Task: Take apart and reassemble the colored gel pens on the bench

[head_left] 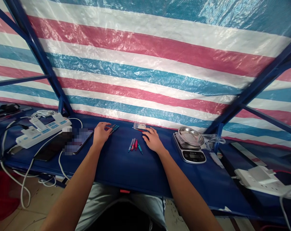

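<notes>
My left hand rests at the left of the blue tabletop, with its thumb and fingers curled around the near end of a pen. More teal pens lie close by its fingertips. My right hand lies palm down with fingers spread, close to a thin red pen partly covered by its fingertips. Just beyond it is a small clear bag of white bits. Between the hands, several short pens, red, teal and greyish, sit side by side.
A digital scale with a metal bowl stands right of my right hand, beside clear plastic wrap. Phones and a white power strip with cables lie left. Another power strip is far right. Striped sheeting hangs behind.
</notes>
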`<state>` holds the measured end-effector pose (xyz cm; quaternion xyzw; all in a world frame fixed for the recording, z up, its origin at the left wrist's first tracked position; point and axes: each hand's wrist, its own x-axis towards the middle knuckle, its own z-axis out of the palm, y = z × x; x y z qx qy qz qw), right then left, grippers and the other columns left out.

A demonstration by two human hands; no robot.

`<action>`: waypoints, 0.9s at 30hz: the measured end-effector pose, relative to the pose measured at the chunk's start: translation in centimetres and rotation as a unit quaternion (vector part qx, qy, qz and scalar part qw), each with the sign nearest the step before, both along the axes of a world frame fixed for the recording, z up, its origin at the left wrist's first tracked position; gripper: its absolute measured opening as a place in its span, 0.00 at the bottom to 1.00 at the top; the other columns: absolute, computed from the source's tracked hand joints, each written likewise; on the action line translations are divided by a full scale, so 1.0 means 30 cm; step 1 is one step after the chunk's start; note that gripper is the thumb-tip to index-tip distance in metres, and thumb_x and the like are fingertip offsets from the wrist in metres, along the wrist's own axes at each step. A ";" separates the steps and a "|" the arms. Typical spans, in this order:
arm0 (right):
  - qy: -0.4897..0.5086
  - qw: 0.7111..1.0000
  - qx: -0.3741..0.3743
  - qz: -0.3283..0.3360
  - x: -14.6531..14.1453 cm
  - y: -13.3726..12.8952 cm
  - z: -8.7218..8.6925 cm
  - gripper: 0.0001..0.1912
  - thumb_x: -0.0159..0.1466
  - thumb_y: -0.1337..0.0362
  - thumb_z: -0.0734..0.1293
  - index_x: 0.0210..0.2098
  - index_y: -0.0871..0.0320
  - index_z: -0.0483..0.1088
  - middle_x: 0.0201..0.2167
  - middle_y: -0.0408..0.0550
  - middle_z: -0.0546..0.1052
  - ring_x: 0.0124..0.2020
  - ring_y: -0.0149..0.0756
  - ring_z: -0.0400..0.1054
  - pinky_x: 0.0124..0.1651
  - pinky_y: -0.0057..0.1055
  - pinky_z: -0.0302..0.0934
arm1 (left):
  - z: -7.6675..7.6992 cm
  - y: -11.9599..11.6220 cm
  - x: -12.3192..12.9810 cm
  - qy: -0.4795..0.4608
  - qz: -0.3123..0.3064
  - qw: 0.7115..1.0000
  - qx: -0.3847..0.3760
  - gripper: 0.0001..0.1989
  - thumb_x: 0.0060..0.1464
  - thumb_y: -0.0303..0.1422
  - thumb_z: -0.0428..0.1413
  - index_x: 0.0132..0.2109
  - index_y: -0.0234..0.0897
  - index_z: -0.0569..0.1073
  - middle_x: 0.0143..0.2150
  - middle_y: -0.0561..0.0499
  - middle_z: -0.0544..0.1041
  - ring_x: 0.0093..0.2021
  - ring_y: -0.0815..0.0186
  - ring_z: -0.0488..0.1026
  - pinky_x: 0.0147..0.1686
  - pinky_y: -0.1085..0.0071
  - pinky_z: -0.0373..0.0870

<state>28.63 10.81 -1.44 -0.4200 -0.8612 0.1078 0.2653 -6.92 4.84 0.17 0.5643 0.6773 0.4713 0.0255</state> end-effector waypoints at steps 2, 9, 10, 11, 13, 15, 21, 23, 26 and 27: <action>0.065 0.998 0.011 0.004 -0.005 -0.015 0.018 0.17 0.74 0.56 0.64 0.57 0.52 0.78 0.65 0.54 0.72 0.72 0.54 0.57 0.74 0.56 0.53 | 0.016 -0.005 0.037 -0.039 -0.038 0.997 0.048 0.15 0.58 0.39 0.65 0.51 0.38 0.81 0.53 0.43 0.78 0.44 0.59 0.82 0.47 0.62 0.83; 0.322 0.926 -0.186 0.071 -0.076 -0.123 0.081 0.29 0.67 0.49 0.72 0.64 0.53 0.70 0.42 0.49 0.81 0.40 0.40 0.77 0.48 0.38 0.73 | 0.041 -0.060 0.273 -0.084 -0.330 0.939 0.042 0.17 0.61 0.43 0.64 0.53 0.42 0.80 0.55 0.44 0.77 0.47 0.59 0.83 0.54 0.57 0.83; 0.325 0.917 -0.214 0.090 -0.083 -0.138 0.085 0.28 0.67 0.48 0.72 0.62 0.52 0.72 0.39 0.47 0.81 0.37 0.39 0.77 0.45 0.37 0.74 | 0.043 -0.070 0.298 -0.074 -0.352 0.932 0.038 0.16 0.62 0.43 0.63 0.54 0.42 0.80 0.55 0.44 0.78 0.48 0.59 0.82 0.55 0.57 0.83; 0.324 0.911 -0.233 0.103 -0.088 -0.150 0.090 0.25 0.67 0.48 0.72 0.59 0.52 0.75 0.36 0.47 0.81 0.35 0.39 0.76 0.42 0.36 0.73 | 0.046 -0.078 0.317 -0.061 -0.362 0.929 0.037 0.16 0.63 0.42 0.62 0.54 0.42 0.81 0.55 0.44 0.78 0.49 0.59 0.82 0.55 0.57 0.83; 0.326 0.904 -0.253 0.110 -0.091 -0.166 0.099 0.19 0.67 0.48 0.71 0.51 0.53 0.79 0.33 0.46 0.81 0.32 0.39 0.76 0.39 0.36 0.73 | 0.054 -0.088 0.332 -0.036 -0.355 0.933 0.041 0.17 0.64 0.42 0.62 0.56 0.43 0.80 0.58 0.43 0.78 0.54 0.57 0.80 0.56 0.56 0.82; 0.345 0.896 -0.260 0.097 -0.090 -0.169 0.109 0.17 0.67 0.47 0.72 0.46 0.53 0.80 0.34 0.47 0.82 0.31 0.39 0.76 0.37 0.36 0.72 | 0.060 -0.090 0.323 -0.010 -0.322 0.945 0.045 0.20 0.61 0.43 0.64 0.58 0.44 0.80 0.60 0.42 0.78 0.58 0.54 0.78 0.58 0.56 0.79; 0.406 0.871 -0.269 0.071 -0.077 -0.147 0.118 0.18 0.66 0.46 0.72 0.42 0.55 0.78 0.35 0.50 0.83 0.30 0.39 0.77 0.33 0.35 0.71 | 0.048 -0.075 0.275 -0.027 -0.254 0.967 -0.003 0.17 0.58 0.46 0.66 0.50 0.42 0.83 0.43 0.47 0.85 0.39 0.59 0.80 0.43 0.63 0.79; 0.411 0.870 -0.265 0.069 -0.072 -0.141 0.114 0.18 0.67 0.47 0.72 0.43 0.55 0.78 0.35 0.50 0.83 0.30 0.38 0.77 0.33 0.34 0.71 | 0.044 -0.073 0.281 -0.052 -0.260 0.964 -0.001 0.16 0.58 0.47 0.66 0.47 0.41 0.84 0.43 0.48 0.85 0.37 0.61 0.79 0.41 0.64 0.78; 0.412 0.872 -0.256 0.067 -0.065 -0.137 0.111 0.18 0.66 0.47 0.72 0.44 0.55 0.79 0.35 0.49 0.84 0.31 0.39 0.77 0.35 0.35 0.72 | 0.043 -0.073 0.299 -0.086 -0.271 0.959 0.003 0.17 0.57 0.47 0.67 0.46 0.41 0.84 0.44 0.47 0.85 0.39 0.60 0.80 0.42 0.64 0.78; 0.413 0.873 -0.253 0.065 -0.064 -0.137 0.112 0.18 0.66 0.47 0.73 0.44 0.55 0.79 0.35 0.49 0.84 0.32 0.40 0.78 0.35 0.35 0.73 | 0.044 -0.073 0.304 -0.097 -0.272 0.957 0.001 0.18 0.57 0.48 0.67 0.46 0.40 0.84 0.44 0.46 0.85 0.39 0.59 0.80 0.42 0.63 0.78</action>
